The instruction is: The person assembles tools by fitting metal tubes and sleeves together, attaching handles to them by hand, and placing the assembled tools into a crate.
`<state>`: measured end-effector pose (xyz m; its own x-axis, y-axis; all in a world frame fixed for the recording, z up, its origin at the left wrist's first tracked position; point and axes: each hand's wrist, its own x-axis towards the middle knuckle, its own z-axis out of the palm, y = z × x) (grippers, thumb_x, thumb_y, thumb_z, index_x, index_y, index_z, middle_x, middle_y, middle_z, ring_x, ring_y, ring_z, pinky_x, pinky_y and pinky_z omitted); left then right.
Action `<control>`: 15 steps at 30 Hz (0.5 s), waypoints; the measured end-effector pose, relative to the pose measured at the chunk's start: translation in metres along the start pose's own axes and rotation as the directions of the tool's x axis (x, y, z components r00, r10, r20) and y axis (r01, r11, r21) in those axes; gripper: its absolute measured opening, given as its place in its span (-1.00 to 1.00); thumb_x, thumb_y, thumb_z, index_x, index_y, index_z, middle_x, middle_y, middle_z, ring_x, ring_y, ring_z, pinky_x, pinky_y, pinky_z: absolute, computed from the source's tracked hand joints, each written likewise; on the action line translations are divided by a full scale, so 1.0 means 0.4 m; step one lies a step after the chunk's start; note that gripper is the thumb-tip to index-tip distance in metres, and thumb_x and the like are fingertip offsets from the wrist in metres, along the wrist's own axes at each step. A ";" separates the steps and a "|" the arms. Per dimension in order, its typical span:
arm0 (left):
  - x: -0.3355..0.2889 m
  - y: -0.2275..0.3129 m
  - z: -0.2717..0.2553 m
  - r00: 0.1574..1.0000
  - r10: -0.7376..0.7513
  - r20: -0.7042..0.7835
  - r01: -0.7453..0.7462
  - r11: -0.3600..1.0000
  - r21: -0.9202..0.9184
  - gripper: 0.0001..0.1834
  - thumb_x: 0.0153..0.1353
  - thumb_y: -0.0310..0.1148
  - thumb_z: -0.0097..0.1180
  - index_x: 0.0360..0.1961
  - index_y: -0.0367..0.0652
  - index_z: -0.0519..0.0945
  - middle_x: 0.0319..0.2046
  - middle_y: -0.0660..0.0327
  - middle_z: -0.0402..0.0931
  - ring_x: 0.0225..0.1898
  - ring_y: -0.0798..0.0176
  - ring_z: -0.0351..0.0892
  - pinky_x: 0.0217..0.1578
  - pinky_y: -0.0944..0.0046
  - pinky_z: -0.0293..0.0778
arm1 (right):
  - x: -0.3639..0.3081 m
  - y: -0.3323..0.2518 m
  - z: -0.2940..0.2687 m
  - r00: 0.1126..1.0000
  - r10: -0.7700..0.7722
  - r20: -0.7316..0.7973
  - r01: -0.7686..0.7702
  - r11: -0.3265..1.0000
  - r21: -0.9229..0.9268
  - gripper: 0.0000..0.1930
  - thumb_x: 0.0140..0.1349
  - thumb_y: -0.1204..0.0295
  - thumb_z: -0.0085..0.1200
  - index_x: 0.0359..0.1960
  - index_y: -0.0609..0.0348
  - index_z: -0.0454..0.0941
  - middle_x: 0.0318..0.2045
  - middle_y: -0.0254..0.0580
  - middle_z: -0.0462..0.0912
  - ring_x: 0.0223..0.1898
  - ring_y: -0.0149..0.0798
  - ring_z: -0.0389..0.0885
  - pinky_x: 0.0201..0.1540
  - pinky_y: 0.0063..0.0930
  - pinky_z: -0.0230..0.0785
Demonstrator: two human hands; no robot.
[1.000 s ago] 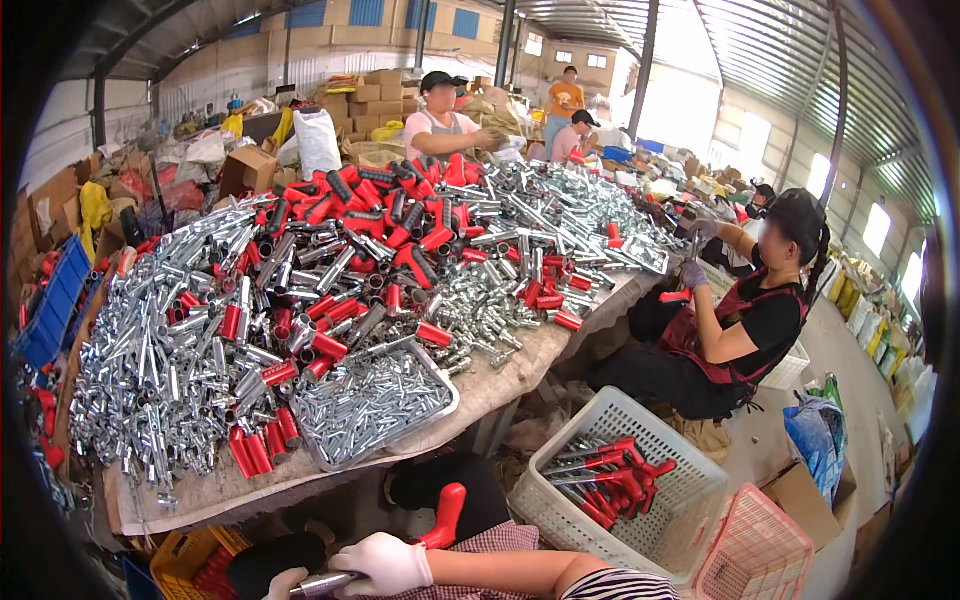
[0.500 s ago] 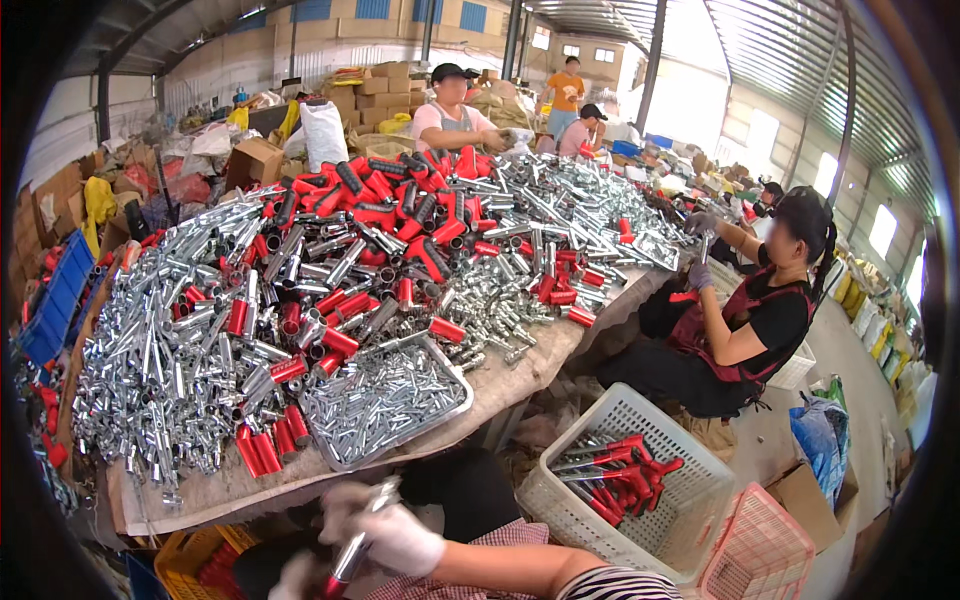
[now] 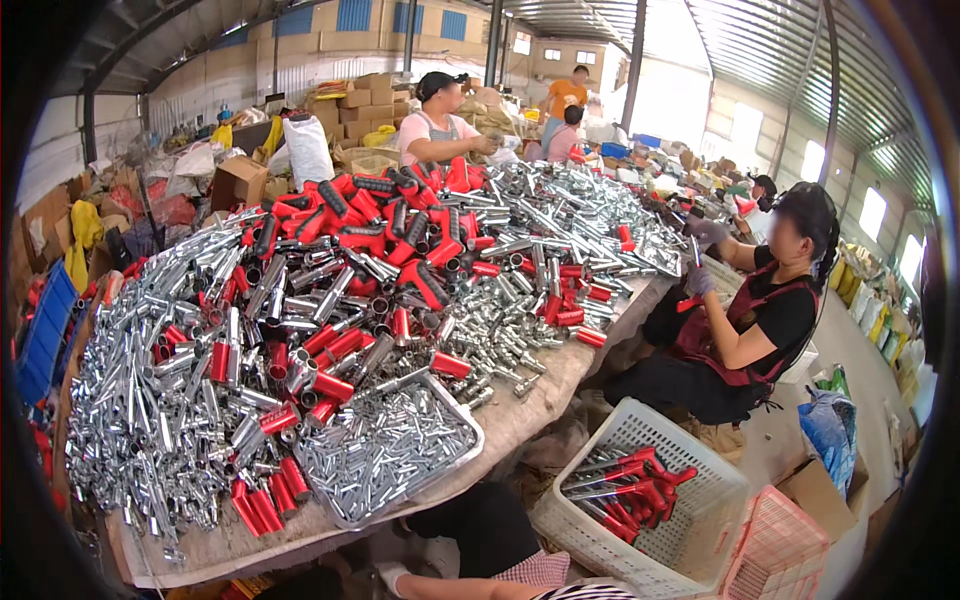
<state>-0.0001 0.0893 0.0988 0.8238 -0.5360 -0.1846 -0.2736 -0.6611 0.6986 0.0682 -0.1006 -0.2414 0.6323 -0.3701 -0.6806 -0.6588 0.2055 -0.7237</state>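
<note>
My right hand (image 3: 392,577), in a white glove, shows only in part at the lower edge, below the table's front edge. Its fingers are hidden, and I cannot see what they hold. My left hand is out of sight. Nearest to the right hand on the table is a shallow tray (image 3: 478,440) full of small silver pins (image 3: 385,450). Beside it lie red tubes (image 3: 262,508) and a big heap of silver metal tubes and rods (image 3: 150,400). Red handles with black grips (image 3: 425,285) are piled farther back.
At my right stands a white perforated basket (image 3: 690,540) holding red-handled metal tools (image 3: 640,490). Next to it is a pink basket (image 3: 775,545). A co-worker (image 3: 750,310) sits along the table's right side; another person (image 3: 435,130) is behind the heap.
My gloved hands have dropped toward the lower edge; the left has left view, as has the red-and-silver tool they held. The view has shifted slightly.
</note>
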 end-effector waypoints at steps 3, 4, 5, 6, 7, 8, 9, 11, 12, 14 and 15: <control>0.023 -0.061 0.020 1.000 -0.017 -0.007 0.017 1.000 0.016 -0.41 0.04 -0.15 0.30 0.14 -0.03 0.54 -0.12 -0.09 0.62 -0.10 -0.14 0.64 -0.07 0.01 0.54 | 0.049 0.117 0.039 0.929 -0.189 0.318 0.307 0.874 -0.376 -0.72 0.31 0.31 -0.03 -0.14 0.19 0.66 -0.21 0.00 0.68 -0.17 -0.09 0.67 -0.15 -0.27 0.45; 0.036 -0.066 0.024 1.000 -0.007 0.006 0.007 1.000 0.018 -0.40 0.05 -0.14 0.29 0.15 -0.03 0.52 -0.11 -0.10 0.62 -0.09 -0.14 0.64 -0.06 0.01 0.54 | 0.075 0.166 0.044 0.884 -0.218 0.413 0.410 0.786 -0.462 -0.77 0.28 0.36 0.03 -0.21 0.22 0.68 -0.29 -0.02 0.71 -0.26 -0.15 0.70 -0.25 -0.31 0.47; 0.048 -0.071 0.031 1.000 0.001 0.020 -0.002 1.000 0.020 -0.39 0.05 -0.13 0.29 0.17 -0.03 0.51 -0.10 -0.10 0.61 -0.08 -0.14 0.63 -0.05 0.01 0.54 | 0.138 0.244 0.054 0.890 -0.219 0.401 0.401 0.793 -0.458 -0.77 0.28 0.36 0.03 -0.21 0.22 0.68 -0.29 -0.02 0.71 -0.26 -0.15 0.70 -0.25 -0.31 0.47; 0.060 -0.077 0.040 0.999 0.011 0.036 -0.012 1.000 0.023 -0.37 0.06 -0.11 0.28 0.18 -0.03 0.49 -0.09 -0.10 0.61 -0.07 -0.15 0.62 -0.05 0.01 0.53 | 0.195 0.317 0.062 0.891 -0.215 0.400 0.405 0.774 -0.486 -0.77 0.27 0.36 0.04 -0.21 0.21 0.68 -0.29 -0.03 0.71 -0.26 -0.14 0.70 -0.25 -0.30 0.47; 0.062 -0.096 0.053 0.999 0.000 0.036 -0.001 1.000 0.027 -0.36 0.07 -0.10 0.27 0.19 -0.03 0.47 -0.08 -0.11 0.61 -0.06 -0.15 0.62 -0.04 0.01 0.53 | 0.200 0.338 0.073 0.883 -0.205 0.422 0.420 0.747 -0.516 -0.78 0.26 0.37 0.06 -0.21 0.20 0.69 -0.29 -0.04 0.71 -0.27 -0.13 0.70 -0.25 -0.29 0.48; 0.063 -0.114 0.066 0.999 -0.010 0.036 0.009 0.999 0.030 -0.35 0.07 -0.09 0.27 0.21 -0.03 0.45 -0.07 -0.11 0.60 -0.04 -0.15 0.61 -0.03 0.01 0.53 | 0.206 0.356 0.083 0.875 -0.195 0.443 0.435 0.719 -0.543 -0.79 0.25 0.37 0.08 -0.21 0.19 0.69 -0.29 -0.04 0.71 -0.27 -0.12 0.69 -0.26 -0.28 0.48; 0.063 -0.130 0.078 0.999 -0.018 0.038 0.017 0.999 0.035 -0.33 0.08 -0.08 0.26 0.22 -0.03 0.44 -0.06 -0.12 0.60 -0.03 -0.15 0.61 -0.02 0.01 0.52 | 0.211 0.373 0.091 0.868 -0.185 0.461 0.449 0.690 -0.568 -0.79 0.23 0.37 0.10 -0.21 0.18 0.70 -0.29 -0.05 0.71 -0.27 -0.11 0.69 -0.26 -0.27 0.48; 0.065 -0.152 0.102 0.999 -0.031 0.037 0.030 0.999 0.034 -0.31 0.09 -0.06 0.25 0.25 -0.02 0.40 -0.04 -0.12 0.59 -0.01 -0.15 0.59 -0.01 0.01 0.51 | 0.218 0.388 0.093 0.854 -0.164 0.494 0.479 0.620 -0.621 -0.80 0.21 0.37 0.13 -0.21 0.15 0.70 -0.29 -0.07 0.72 -0.28 -0.09 0.69 -0.26 -0.25 0.49; 0.065 -0.162 0.113 0.999 -0.036 0.036 0.034 0.999 0.034 -0.29 0.10 -0.05 0.24 0.27 -0.02 0.39 -0.03 -0.13 0.58 0.01 -0.15 0.59 0.00 0.01 0.51 | 0.223 0.393 0.094 0.847 -0.155 0.509 0.494 0.584 -0.644 -0.80 0.20 0.37 0.15 -0.21 0.14 0.71 -0.29 -0.08 0.72 -0.29 -0.09 0.69 -0.26 -0.24 0.49; 0.066 -0.166 0.137 0.998 -0.044 0.040 0.043 0.999 0.034 -0.27 0.11 -0.02 0.23 0.29 -0.02 0.35 -0.01 -0.13 0.57 0.03 -0.15 0.58 0.01 0.01 0.50 | 0.226 0.402 0.088 0.835 -0.131 0.534 0.519 0.509 -0.686 -0.80 0.17 0.37 0.19 -0.21 0.12 0.72 -0.29 -0.09 0.72 -0.29 -0.07 0.68 -0.26 -0.22 0.50; 0.066 -0.167 0.149 0.998 -0.046 0.042 0.045 0.998 0.034 -0.25 0.12 -0.01 0.22 0.31 -0.02 0.33 0.00 -0.14 0.57 0.04 -0.15 0.57 0.02 0.01 0.50 | 0.228 0.404 0.085 0.830 -0.121 0.545 0.531 0.471 -0.704 -0.80 0.16 0.37 0.20 -0.21 0.11 0.72 -0.29 -0.10 0.72 -0.30 -0.06 0.68 -0.27 -0.21 0.50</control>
<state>0.0102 0.0879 0.0061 0.8141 -0.5263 -0.2456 -0.2532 -0.7022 0.6654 0.0333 -0.0703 -0.4244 0.8263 0.1619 -0.5395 -0.2616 -0.7380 -0.6221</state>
